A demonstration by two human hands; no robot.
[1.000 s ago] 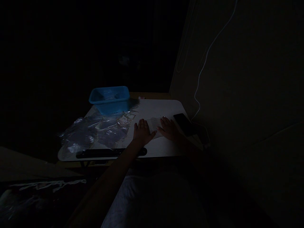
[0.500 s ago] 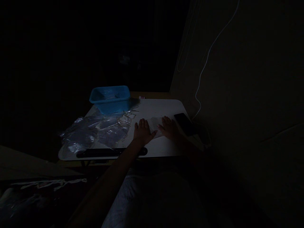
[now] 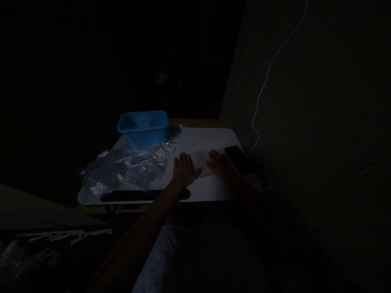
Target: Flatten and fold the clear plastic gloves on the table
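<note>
My left hand (image 3: 184, 171) lies flat with its fingers stretched out on the left part of a clear plastic sheet or bag (image 3: 199, 159). On the right part of that plastic rests my right hand (image 3: 219, 165), palm down, fingers out. Faint marks show on the plastic between the hands, too dim to read. Left of my left hand, a heap of crumpled clear plastic bags (image 3: 143, 171) covers the table's left side. Several small flat clear packets (image 3: 165, 151) lie at the heap's far edge.
A blue plastic basin (image 3: 146, 138) stands at the back left of the white table (image 3: 207, 138), something clear inside. A dark phone (image 3: 237, 159) lies at the right edge, near a white cable (image 3: 265, 79). Along the front edge runs a black bar (image 3: 131, 196). The room is very dark.
My right hand's fingers have shifted slightly on the plastic, while my left hand stays in place. The whole view has moved a little.
</note>
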